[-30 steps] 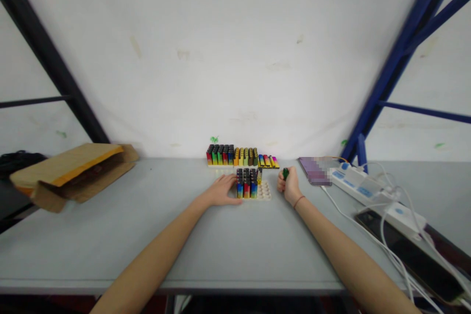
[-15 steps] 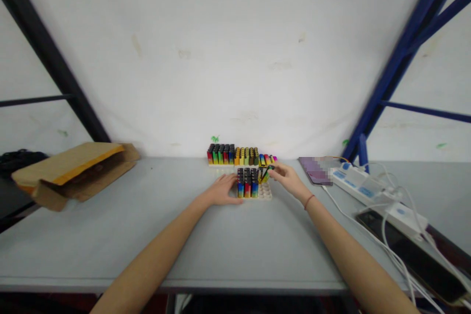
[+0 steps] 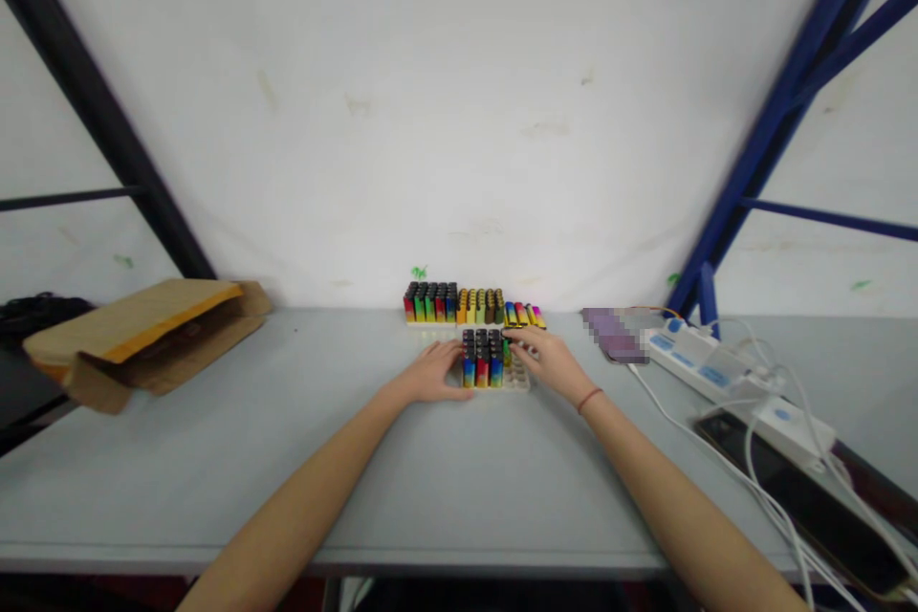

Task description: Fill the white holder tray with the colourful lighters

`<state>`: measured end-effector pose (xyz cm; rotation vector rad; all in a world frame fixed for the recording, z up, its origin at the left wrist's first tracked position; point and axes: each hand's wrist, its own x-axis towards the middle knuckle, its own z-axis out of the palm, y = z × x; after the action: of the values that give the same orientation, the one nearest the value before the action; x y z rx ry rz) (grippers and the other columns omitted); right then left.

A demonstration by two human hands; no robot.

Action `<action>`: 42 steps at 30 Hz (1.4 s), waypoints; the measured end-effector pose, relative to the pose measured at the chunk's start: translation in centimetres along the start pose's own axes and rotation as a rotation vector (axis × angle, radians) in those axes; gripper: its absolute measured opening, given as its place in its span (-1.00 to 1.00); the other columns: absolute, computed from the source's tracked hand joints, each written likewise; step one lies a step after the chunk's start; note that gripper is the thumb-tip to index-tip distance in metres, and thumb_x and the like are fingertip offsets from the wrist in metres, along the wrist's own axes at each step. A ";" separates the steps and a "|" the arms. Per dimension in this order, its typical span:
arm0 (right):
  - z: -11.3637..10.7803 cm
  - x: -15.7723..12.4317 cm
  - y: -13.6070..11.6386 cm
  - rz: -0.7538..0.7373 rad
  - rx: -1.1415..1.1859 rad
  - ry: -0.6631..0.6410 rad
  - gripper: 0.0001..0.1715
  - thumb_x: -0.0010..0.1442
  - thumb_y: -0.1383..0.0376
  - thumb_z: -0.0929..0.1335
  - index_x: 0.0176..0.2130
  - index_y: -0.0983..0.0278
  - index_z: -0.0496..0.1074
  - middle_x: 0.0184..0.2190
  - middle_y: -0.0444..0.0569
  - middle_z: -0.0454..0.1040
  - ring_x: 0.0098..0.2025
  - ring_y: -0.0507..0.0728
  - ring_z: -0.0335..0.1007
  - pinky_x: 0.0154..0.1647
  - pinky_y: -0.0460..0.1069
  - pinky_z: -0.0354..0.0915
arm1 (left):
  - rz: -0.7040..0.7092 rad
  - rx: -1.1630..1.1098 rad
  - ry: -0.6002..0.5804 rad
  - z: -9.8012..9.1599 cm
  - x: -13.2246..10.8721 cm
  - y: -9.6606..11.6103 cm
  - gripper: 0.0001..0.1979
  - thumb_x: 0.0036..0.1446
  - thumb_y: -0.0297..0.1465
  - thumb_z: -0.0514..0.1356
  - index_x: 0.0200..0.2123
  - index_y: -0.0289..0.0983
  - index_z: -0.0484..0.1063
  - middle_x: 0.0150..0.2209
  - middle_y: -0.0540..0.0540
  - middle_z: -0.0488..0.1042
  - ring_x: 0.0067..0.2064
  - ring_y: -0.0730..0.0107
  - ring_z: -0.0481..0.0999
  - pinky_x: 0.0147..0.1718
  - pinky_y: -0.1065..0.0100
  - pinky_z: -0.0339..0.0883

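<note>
A white tray [image 3: 517, 388] holds upright lighters [image 3: 483, 368] with black tops and blue, red and yellow bodies, filling its left side. Round sockets show bare at its front right. My left hand [image 3: 434, 371] grips the tray's left side, thumb at the front corner and fingers along the lighters. Over the right part of the tray, my right hand [image 3: 546, 359] pinches a green-yellow lighter [image 3: 508, 354], standing nearly upright beside the filled rows. The fingers cover part of it.
Behind stand a tray of black-topped lighters [image 3: 430, 303] and a block of yellow ones [image 3: 480, 306]. Several loose lighters [image 3: 522, 314] lie right of these. An opened paper package [image 3: 143, 330] sits left; a power strip [image 3: 738, 382], cables and a phone [image 3: 796, 492] lie right.
My right hand has moved left and slightly down with the lighter, which was tilted and now stands nearly upright at the tray. My left hand has stayed in place.
</note>
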<state>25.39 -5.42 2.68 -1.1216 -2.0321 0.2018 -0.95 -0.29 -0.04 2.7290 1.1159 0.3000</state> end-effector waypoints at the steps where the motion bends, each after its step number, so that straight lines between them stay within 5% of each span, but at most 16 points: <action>1: -0.2 0.1 0.3 0.005 -0.012 0.015 -0.65 0.22 0.36 0.27 -0.02 0.23 0.48 -0.15 0.03 0.55 -0.24 0.11 0.46 -0.15 0.01 0.35 | -0.001 -0.001 0.001 0.0 0.0 0.0 -0.08 -0.02 0.09 0.26 0.26 -0.37 0.18 0.29 -0.36 0.21 0.31 -0.17 0.15 0.30 -0.08 -0.12; 5: -1.1 0.8 3.0 0.343 -0.153 0.170 -0.57 0.22 0.43 0.18 0.01 0.33 0.45 -0.18 0.07 0.58 -0.15 0.15 0.49 -0.12 -0.02 0.32 | -0.013 0.003 0.002 0.0 0.0 0.1 -0.11 -0.03 0.09 0.27 0.23 -0.35 0.23 0.30 -0.34 0.20 0.32 -0.15 0.15 0.31 -0.06 -0.12; 8: -1.3 1.9 5.7 0.567 -0.388 0.066 -0.53 0.26 0.42 0.16 0.06 0.35 0.44 -0.10 0.14 0.57 -0.07 0.18 0.49 -0.08 -0.03 0.28 | -0.021 0.001 0.001 0.2 0.0 0.1 -0.12 -0.04 0.10 0.27 0.22 -0.34 0.25 0.30 -0.32 0.19 0.32 -0.15 0.14 0.31 -0.06 -0.13; 11: -0.5 3.1 7.5 0.553 -0.455 -0.044 -0.51 0.25 0.43 0.18 0.10 0.28 0.44 -0.03 0.10 0.55 -0.01 0.16 0.46 -0.07 -0.07 0.24 | -0.012 -0.002 0.007 0.2 -0.1 0.2 -0.11 -0.04 0.10 0.27 0.23 -0.34 0.23 0.30 -0.34 0.19 0.32 -0.12 0.14 0.31 -0.06 -0.13; 18: 0.5 3.5 8.6 0.626 -0.571 -0.086 -0.65 0.31 0.29 0.21 -0.20 0.36 0.54 -0.26 0.22 0.59 -0.21 0.21 0.51 -0.26 -0.05 0.20 | -0.008 -0.058 0.017 0.1 -0.6 1.0 -0.10 -0.07 0.09 0.31 0.23 -0.29 0.23 0.29 -0.32 0.22 0.33 -0.08 0.14 0.31 -0.08 -0.14; 23: -0.1 2.6 9.2 0.692 -0.597 -0.105 -0.77 0.20 0.42 0.27 -0.25 0.47 0.50 -0.25 0.34 0.56 -0.21 0.23 0.49 -0.29 -0.03 0.18 | -0.022 -0.054 0.012 0.1 -0.9 1.3 -0.12 -0.08 0.07 0.32 0.20 -0.31 0.26 0.28 -0.33 0.23 0.33 -0.06 0.14 0.31 -0.07 -0.16; 27: -0.4 1.2 8.5 0.713 -0.508 -0.062 -0.78 0.16 0.43 0.24 -0.30 0.41 0.47 -0.32 0.24 0.56 -0.29 0.19 0.47 -0.32 -0.04 0.21 | -0.005 -0.066 0.011 0.3 -1.0 1.1 -0.12 -0.10 0.06 0.34 0.19 -0.30 0.28 0.29 -0.34 0.21 0.33 -0.12 0.13 0.31 -0.10 -0.15; 32: 0.2 -0.8 6.3 0.679 -0.004 0.303 -0.63 0.23 0.17 0.19 -0.06 0.30 0.34 -0.46 -0.07 0.48 -0.48 0.14 0.38 -0.47 -0.04 0.22 | -0.019 -0.041 -0.031 0.2 -1.0 0.9 -0.13 -0.11 0.01 0.36 0.20 -0.31 0.26 0.29 -0.36 0.20 0.32 -0.17 0.13 0.30 -0.16 -0.12; 37: 0.6 -0.9 4.3 0.783 0.266 0.423 -0.46 0.21 -0.09 0.18 -0.55 0.23 0.28 -0.70 -0.16 0.23 -0.61 0.07 0.17 -0.57 -0.05 0.06 | -0.005 -0.006 -0.026 0.1 -0.9 0.6 -0.19 -0.05 0.02 0.31 0.19 -0.29 0.28 0.30 -0.35 0.19 0.33 -0.13 0.13 0.30 -0.13 -0.11; 42: 0.9 -0.9 3.4 0.812 0.381 0.443 -0.37 0.24 -0.09 0.10 -0.70 0.18 0.14 -0.79 -0.18 0.13 -0.66 0.05 0.10 -0.55 -0.03 0.05 | -0.011 -0.010 -0.007 0.5 -0.8 -0.2 -0.17 -0.06 0.06 0.29 0.17 -0.35 0.30 0.29 -0.40 0.19 0.31 -0.19 0.17 0.29 -0.15 -0.11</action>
<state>27.22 -3.90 0.02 -1.5160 -1.0172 0.6491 -1.51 -0.81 -0.67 2.7121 1.1240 0.2936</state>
